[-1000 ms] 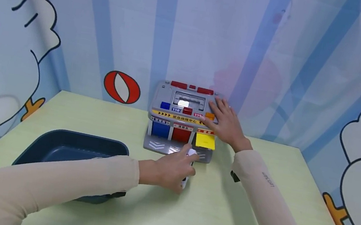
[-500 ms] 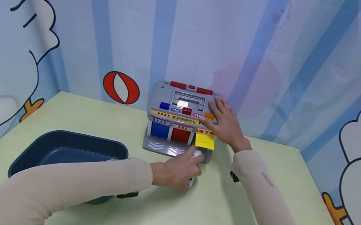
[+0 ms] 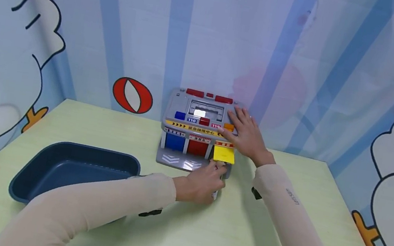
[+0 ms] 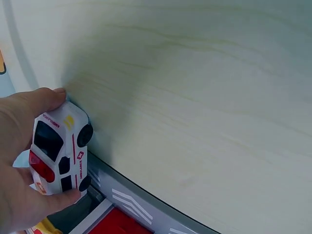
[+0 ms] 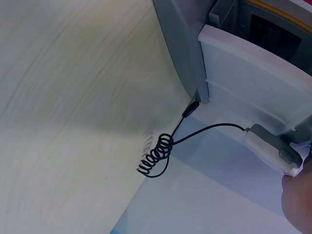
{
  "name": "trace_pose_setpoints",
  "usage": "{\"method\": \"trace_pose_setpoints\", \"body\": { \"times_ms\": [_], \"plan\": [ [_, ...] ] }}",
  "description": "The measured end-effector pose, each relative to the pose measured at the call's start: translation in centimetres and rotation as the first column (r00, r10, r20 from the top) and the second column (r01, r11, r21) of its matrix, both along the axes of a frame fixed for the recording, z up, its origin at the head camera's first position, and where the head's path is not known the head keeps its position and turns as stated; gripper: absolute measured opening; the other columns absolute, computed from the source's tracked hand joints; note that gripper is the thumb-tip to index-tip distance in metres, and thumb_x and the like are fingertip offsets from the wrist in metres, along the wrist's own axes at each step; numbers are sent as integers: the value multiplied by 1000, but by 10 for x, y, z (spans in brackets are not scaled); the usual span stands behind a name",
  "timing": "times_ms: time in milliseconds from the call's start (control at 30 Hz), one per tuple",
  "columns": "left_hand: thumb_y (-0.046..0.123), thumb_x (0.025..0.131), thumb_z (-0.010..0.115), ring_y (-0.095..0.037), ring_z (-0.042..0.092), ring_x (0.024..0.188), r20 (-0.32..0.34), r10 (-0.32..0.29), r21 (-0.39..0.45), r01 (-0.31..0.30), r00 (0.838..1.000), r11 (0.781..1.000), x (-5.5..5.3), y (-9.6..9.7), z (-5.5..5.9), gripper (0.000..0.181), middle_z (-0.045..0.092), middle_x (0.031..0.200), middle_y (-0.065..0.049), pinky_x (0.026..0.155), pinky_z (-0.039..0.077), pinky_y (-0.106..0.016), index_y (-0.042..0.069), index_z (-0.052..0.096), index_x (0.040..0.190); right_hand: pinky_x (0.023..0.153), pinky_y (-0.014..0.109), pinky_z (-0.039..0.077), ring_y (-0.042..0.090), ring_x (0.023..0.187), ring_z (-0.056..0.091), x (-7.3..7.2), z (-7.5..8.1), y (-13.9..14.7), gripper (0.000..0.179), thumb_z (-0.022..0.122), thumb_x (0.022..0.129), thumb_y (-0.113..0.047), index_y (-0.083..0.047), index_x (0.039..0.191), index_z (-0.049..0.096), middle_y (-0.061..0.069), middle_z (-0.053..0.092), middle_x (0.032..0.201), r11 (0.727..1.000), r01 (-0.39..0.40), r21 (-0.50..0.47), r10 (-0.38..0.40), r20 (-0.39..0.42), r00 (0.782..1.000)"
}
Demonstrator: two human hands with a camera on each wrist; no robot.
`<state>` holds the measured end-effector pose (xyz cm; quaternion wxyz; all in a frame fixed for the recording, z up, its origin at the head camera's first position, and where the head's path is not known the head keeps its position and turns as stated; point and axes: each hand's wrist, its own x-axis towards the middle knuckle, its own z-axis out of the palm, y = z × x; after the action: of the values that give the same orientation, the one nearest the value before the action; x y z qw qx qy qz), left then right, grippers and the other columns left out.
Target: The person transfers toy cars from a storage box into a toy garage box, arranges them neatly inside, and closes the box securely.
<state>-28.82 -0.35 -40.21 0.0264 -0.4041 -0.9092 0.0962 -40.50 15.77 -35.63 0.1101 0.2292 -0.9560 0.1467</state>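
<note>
My left hand (image 3: 202,183) grips a white toy ambulance (image 4: 72,146) with red markings and a red roof light, thumb at one end and fingers at the other. It is at the front of a grey toy emergency station (image 3: 177,101), before the bay under the raised yellow door (image 3: 224,154). The blue (image 3: 175,141) and red (image 3: 197,148) doors beside it are down. My right hand (image 3: 246,135) rests on the station's top right corner with its fingers extended, by the orange button (image 3: 229,126).
A dark blue basin (image 3: 51,157) stands on the table (image 3: 241,238) at left, partly behind my left sleeve. A patterned curtain (image 3: 213,37) rises behind the station. In the right wrist view, a grey-white handset (image 5: 270,148) with a coiled black cord (image 5: 158,153) hangs at the station's side.
My left hand has moved right and slightly forward with the toy ambulance, from before the red door to before the yellow-door bay. My right hand stays in place.
</note>
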Motion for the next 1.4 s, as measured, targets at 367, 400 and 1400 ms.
{"method": "trace_pose_setpoints", "body": {
  "times_ms": [367, 400, 1400],
  "plan": [
    [46, 91, 70, -33, 36, 144, -43, -7, 8, 7, 999, 1000, -9, 2, -9, 49, 36, 160, -11, 124, 27, -46, 21, 66, 133, 125, 59, 6, 32, 158, 2, 0, -3, 5, 82, 43, 96, -65, -18, 160, 23, 7, 10, 170, 1000, -19, -4, 19, -6, 1000],
    [47, 91, 69, -34, 34, 145, -48, -11, 7, 11, 999, 1000, -9, 2, -9, 50, 34, 161, -11, 124, 26, -46, 21, 65, 134, 125, 59, 6, 32, 158, 2, 0, -3, 5, 82, 43, 96, -65, -18, 160, 23, 7, 10, 170, 1000, -19, -7, 19, -6, 1000],
    [49, 98, 56, -31, 32, 149, -183, -14, -28, 9, 983, 1000, -15, -2, -23, 57, 28, 164, -10, 122, 30, -43, 26, 48, 150, 125, 59, 6, 32, 157, 2, 2, 0, 2, 84, 42, 95, -68, -17, 160, 24, 7, 10, 170, 1000, -21, 1, 21, -7, 1000]
  ]
}}
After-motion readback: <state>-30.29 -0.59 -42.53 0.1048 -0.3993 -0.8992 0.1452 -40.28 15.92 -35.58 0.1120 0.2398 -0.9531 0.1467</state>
